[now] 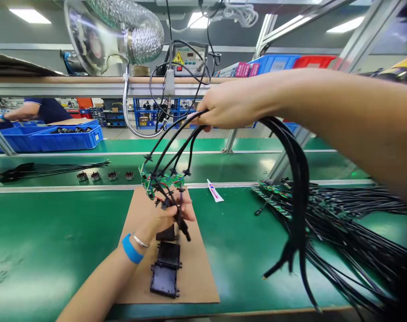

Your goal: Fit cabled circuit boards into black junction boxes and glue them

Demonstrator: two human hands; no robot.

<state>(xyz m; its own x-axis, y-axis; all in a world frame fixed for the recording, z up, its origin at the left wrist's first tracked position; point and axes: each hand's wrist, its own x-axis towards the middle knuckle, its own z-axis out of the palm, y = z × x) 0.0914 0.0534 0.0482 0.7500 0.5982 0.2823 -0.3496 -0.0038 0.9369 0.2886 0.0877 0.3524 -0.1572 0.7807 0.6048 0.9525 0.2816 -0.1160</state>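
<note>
While its black cables (176,143) are lifted, a green circuit board (163,181) hangs just above the far end of a cardboard sheet (196,268).

Left hand (166,217) has its fingers curled shut on the board's lower edge and leads. Right hand (230,105), raised well above, is clenched around the cables, whose loose ends droop to the right. Black plastic housings (166,268) lie on the cardboard just below the left hand. A white tube (215,191) sits nearby on the green bench mat (56,232), a pile of wired boards (340,210) to the right, blue bins (65,136) far left.
</note>
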